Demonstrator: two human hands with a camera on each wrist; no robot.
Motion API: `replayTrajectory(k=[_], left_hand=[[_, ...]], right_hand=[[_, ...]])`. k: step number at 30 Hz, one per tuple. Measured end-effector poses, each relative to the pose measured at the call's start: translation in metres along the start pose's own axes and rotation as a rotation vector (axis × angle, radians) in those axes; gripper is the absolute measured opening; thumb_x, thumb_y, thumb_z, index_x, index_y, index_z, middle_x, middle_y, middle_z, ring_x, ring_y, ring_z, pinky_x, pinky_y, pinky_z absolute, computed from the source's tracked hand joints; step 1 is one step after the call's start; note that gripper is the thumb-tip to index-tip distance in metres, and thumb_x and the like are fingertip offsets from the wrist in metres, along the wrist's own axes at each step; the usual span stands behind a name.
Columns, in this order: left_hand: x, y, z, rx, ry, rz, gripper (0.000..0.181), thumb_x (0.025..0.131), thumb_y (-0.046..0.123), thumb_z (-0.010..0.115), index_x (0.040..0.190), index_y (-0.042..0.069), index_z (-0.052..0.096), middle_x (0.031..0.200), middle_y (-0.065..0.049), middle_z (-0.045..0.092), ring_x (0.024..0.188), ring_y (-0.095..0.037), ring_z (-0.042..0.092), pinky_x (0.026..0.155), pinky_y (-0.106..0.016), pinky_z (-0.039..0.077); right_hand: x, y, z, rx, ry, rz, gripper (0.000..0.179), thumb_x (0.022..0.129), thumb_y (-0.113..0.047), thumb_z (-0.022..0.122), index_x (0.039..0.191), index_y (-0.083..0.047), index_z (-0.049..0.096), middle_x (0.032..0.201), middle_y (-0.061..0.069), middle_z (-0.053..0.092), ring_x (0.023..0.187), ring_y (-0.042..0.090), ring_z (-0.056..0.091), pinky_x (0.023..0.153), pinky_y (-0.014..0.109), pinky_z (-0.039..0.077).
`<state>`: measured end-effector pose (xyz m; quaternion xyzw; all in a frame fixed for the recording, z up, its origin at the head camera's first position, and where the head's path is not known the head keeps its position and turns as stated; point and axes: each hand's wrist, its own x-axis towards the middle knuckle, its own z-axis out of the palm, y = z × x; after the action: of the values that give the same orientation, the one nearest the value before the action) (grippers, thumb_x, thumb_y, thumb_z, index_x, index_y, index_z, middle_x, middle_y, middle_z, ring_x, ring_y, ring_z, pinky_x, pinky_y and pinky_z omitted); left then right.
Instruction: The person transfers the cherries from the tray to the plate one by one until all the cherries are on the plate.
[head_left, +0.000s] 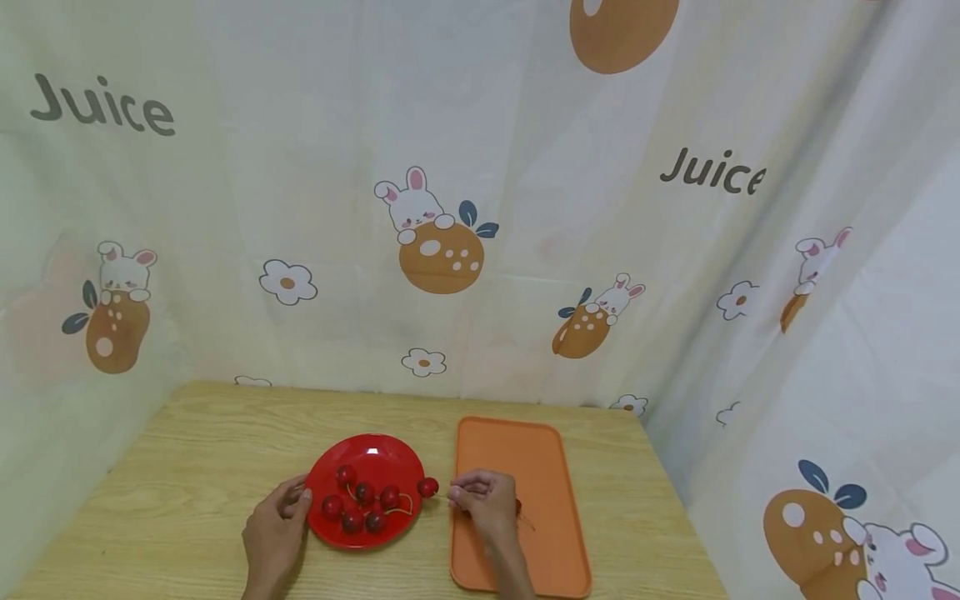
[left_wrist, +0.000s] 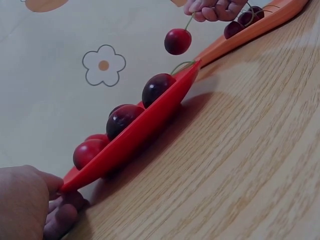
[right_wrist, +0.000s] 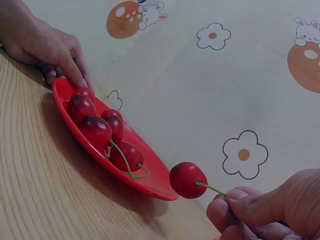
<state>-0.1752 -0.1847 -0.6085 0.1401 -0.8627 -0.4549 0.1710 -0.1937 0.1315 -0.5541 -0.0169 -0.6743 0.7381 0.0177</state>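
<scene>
My left hand grips the left rim of a round red plate, thumb on top and fingers beneath. Several dark red cherries lie on the plate, some with green stems. My right hand pinches the green stem of one cherry between thumb and fingertips. That cherry hangs in the air at the plate's right edge, clear of the rim in the left wrist view. Under the right hand is an orange tray, and more cherries on it are mostly hidden by that hand in the head view.
Plate and tray stand side by side on a light wooden table, a narrow strip of wood between them. A pale curtain printed with rabbits, fruit and flowers encloses the back and both sides.
</scene>
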Motion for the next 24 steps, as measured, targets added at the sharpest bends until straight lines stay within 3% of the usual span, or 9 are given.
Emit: replayTrajectory(k=[6, 13, 24], left_hand=[[-0.001, -0.001, 0.000, 0.002, 0.012, 0.009, 0.033, 0.106, 0.015, 0.070, 0.137, 0.004, 0.073, 0.120, -0.021, 0.081, 0.084, -0.020, 0.078, 0.078, -0.030, 0.048], [0.000, -0.001, 0.001, -0.001, 0.013, 0.017, 0.032, 0.106, 0.015, 0.070, 0.136, 0.005, 0.074, 0.119, -0.021, 0.082, 0.084, -0.021, 0.078, 0.078, -0.031, 0.049], [-0.001, 0.000, 0.000, 0.000, 0.030, 0.033, 0.031, 0.104, 0.014, 0.070, 0.133, 0.004, 0.075, 0.115, -0.020, 0.083, 0.081, -0.018, 0.078, 0.078, -0.031, 0.048]], right_hand=[[0.001, 0.003, 0.005, 0.002, -0.001, -0.033, 0.013, 0.088, 0.021, 0.076, 0.101, 0.022, 0.073, 0.087, 0.028, 0.079, 0.066, 0.013, 0.076, 0.067, 0.027, 0.064], [0.000, 0.002, 0.014, -0.031, -0.004, -0.077, 0.009, 0.089, 0.020, 0.075, 0.097, 0.022, 0.073, 0.087, 0.036, 0.077, 0.063, 0.011, 0.074, 0.066, 0.029, 0.064], [0.004, 0.007, 0.023, -0.050, 0.027, -0.056, 0.008, 0.087, 0.019, 0.077, 0.095, 0.018, 0.075, 0.086, 0.031, 0.078, 0.065, 0.017, 0.076, 0.067, 0.030, 0.065]])
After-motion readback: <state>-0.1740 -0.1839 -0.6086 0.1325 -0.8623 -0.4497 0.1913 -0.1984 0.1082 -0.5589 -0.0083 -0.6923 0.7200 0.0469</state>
